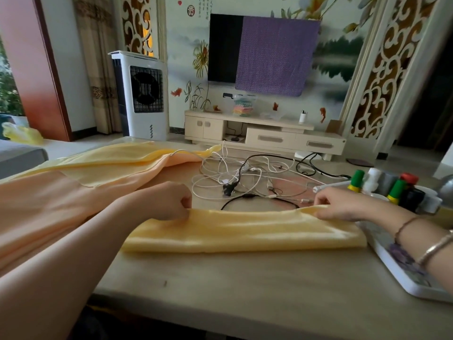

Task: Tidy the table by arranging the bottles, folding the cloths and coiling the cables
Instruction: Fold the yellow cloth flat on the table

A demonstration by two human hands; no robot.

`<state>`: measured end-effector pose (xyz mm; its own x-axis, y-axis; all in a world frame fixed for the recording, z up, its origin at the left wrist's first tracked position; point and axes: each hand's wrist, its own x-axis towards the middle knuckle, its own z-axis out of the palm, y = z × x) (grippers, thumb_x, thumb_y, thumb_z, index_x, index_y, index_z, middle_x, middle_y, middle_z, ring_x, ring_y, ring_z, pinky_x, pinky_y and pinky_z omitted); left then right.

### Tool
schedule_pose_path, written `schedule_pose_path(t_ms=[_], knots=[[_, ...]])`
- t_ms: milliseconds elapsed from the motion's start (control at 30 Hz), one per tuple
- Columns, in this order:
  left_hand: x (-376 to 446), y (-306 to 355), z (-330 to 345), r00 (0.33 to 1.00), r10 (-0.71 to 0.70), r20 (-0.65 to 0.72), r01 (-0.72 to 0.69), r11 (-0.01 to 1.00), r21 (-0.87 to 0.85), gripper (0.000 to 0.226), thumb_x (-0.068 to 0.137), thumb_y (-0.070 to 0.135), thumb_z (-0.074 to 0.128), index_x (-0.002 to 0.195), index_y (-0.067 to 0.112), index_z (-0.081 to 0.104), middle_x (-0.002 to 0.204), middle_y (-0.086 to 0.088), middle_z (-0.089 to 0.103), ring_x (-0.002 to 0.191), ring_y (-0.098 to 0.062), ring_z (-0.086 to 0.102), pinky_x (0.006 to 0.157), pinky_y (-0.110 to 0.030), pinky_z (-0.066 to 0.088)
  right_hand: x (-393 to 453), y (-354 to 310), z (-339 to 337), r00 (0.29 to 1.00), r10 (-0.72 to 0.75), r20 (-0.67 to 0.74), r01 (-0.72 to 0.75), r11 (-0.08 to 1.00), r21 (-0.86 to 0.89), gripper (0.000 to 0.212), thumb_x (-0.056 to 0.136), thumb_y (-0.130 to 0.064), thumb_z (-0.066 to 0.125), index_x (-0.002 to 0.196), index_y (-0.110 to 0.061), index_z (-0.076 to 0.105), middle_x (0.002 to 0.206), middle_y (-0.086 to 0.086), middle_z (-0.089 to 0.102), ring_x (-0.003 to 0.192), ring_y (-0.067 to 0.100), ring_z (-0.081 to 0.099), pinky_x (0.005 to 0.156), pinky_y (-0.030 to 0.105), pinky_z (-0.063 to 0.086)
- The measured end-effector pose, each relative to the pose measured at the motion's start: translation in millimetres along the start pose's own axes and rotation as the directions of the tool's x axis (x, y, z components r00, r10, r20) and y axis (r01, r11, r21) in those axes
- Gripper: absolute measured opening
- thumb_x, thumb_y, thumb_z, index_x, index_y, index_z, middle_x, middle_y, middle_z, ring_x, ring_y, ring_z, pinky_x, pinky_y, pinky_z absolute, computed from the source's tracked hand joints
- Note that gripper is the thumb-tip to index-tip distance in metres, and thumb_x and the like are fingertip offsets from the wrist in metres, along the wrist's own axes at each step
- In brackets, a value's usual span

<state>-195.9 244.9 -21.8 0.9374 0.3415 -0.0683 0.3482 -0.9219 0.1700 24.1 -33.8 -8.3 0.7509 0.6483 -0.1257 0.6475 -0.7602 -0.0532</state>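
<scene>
A: Where's the cloth rel. to the fingers?

B: Yellow cloth (242, 231) lies flat on the worktop (245, 285), already a narrow folded band. Long axis runs left-right, hand to hand. Left hand (169, 200) pinches the far edge at the left end, right hand (343, 204) pinches the far edge at the right end. Rest of the cloth lies nearer the body than the fingers.

A: Grip state?

B: Both sets of fingers curled tight, thumb against them, cloth edge nipped between. Nothing else held.

A: So next fold goes which way?

B: My guess: along the long axis, one end carried over to the other, or far edge drawn toward the body once more. Can't tell which. Both hands sit equally on the cloth, so neither is nearer.

A: Anything close by?

B: Tangled cables (247, 177) just beyond the fingers, a black one nearly touching the far edge. Risk: snagging it when lifting. Peach cloth (49, 192) beside the left arm, unfolded. Bottles (392, 190) grouped just beyond the right hand, on a white tray (402, 283).
</scene>
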Motion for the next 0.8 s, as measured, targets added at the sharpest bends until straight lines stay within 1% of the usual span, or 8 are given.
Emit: schedule_pose_path(t_ms=[133, 200, 267, 333, 433, 500, 667, 800], knots=[[6.5, 2.2, 6.0, 0.998, -0.057, -0.025, 0.057, 0.998, 0.028, 0.013, 0.083, 0.02, 0.058, 0.077, 0.029, 0.052, 0.094, 0.005, 0.055, 0.091, -0.019, 0.056, 0.08, -0.029, 0.049, 8.8, 3.3, 13.3, 0.99, 0.061, -0.129, -0.059, 0.998, 0.023, 0.011, 0.083, -0.019, 0.058, 0.074, -0.025, 0.058, 0.084, 0.0, 0.064, 0.077, 0.015, 0.057, 0.061, 0.028, 0.042], [7.0, 4.5, 9.2, 0.996, -0.08, -0.048, 0.083, 0.994, 0.071, 0.011, 0.081, 0.025, 0.062, 0.085, 0.028, 0.052, 0.102, 0.004, 0.051, 0.097, -0.021, 0.052, 0.084, -0.034, 0.049, 9.7, 4.7, 20.9, 0.988, 0.07, -0.138, -0.071, 0.997, 0.002, 0.009, 0.083, -0.02, 0.057, 0.076, -0.026, 0.057, 0.085, -0.003, 0.059, 0.08, 0.014, 0.054, 0.06, 0.027, 0.04], [8.0, 9.8, 13.4, 0.991, -0.063, -0.118, 0.077, 0.99, 0.116, 0.026, 0.08, 0.028, 0.066, 0.1, 0.027, 0.05, 0.107, 0.005, 0.041, 0.104, -0.021, 0.042, 0.085, -0.038, 0.048, 11.4, 6.3, 26.6, 0.987, 0.053, -0.154, -0.058, 0.998, -0.026, 0.006, 0.085, -0.024, 0.058, 0.082, -0.027, 0.054, 0.092, -0.006, 0.053, 0.089, 0.013, 0.049, 0.067, 0.027, 0.037], [11.0, 22.9, 18.2, 0.972, 0.081, -0.219, -0.062, 0.994, 0.091, 0.035, 0.078, 0.021, 0.067, 0.108, 0.025, 0.049, 0.109, 0.006, 0.038, 0.104, -0.018, 0.038, 0.084, -0.034, 0.045, 12.9, 7.9, 29.8, 0.984, 0.036, -0.172, -0.042, 0.999, -0.028, 0.007, 0.085, -0.025, 0.058, 0.09, -0.026, 0.053, 0.098, -0.006, 0.048, 0.097, 0.014, 0.041, 0.076, 0.027, 0.035], [13.4, 56.8, 27.0, 0.882, 0.386, -0.272, -0.417, 0.907, -0.064, 0.027, 0.079, 0.004, 0.06, 0.104, 0.015, 0.06, 0.105, 0.0, 0.048, 0.095, -0.016, 0.047, 0.085, -0.031, 0.044, 14.7, 8.8, 29.8, 0.985, 0.038, -0.17, -0.043, 0.999, -0.026, 0.018, 0.082, -0.028, 0.059, 0.097, -0.025, 0.05, 0.098, -0.006, 0.044, 0.1, 0.014, 0.037, 0.079, 0.029, 0.037], [16.2, 77.8, 36.6, 0.847, 0.463, -0.262, -0.506, 0.853, -0.131, 0.023, 0.085, 0.004, 0.056, 0.103, 0.013, 0.065, 0.103, -0.001, 0.052, 0.086, -0.013, 0.05, 0.082, -0.031, 0.046, 16.6, 8.7, 28.7, 0.988, 0.041, -0.152, -0.047, 0.998, -0.031, 0.022, 0.079, -0.03, 0.06, 0.097, -0.025, 0.049, 0.097, -0.007, 0.045, 0.099, 0.015, 0.038, 0.078, 0.03, 0.039], [31.5, 104.0, 57.4, 0.886, 0.416, -0.204, -0.443, 0.889, -0.113, 0.033, 0.089, 0.045, 0.058, 0.12, 0.032, 0.055, 0.101, 0.012, 0.044, 0.084, -0.009, 0.046, 0.072, -0.023, 0.038, 24.3, 10.0, 22.8, 0.997, 0.073, -0.031, -0.073, 0.997, -0.02, 0.026, 0.075, -0.039, 0.064, 0.094, -0.024, 0.055, 0.092, -0.005, 0.053, 0.085, 0.011, 0.044, 0.062, 0.027, 0.037], [38.4, 113.6, 64.9, 0.939, 0.31, -0.149, -0.321, 0.946, -0.052, 0.063, 0.078, 0.073, 0.051, 0.13, 0.039, 0.043, 0.114, 0.009, 0.043, 0.113, -0.017, 0.048, 0.089, -0.032, 0.042, 31.4, 11.7, 14.0, 0.994, 0.083, 0.067, -0.081, 0.996, -0.041, 0.024, 0.078, -0.039, 0.063, 0.078, -0.016, 0.062, 0.072, -0.002, 0.054, 0.068, 0.012, 0.047, 0.06, 0.026, 0.037]])
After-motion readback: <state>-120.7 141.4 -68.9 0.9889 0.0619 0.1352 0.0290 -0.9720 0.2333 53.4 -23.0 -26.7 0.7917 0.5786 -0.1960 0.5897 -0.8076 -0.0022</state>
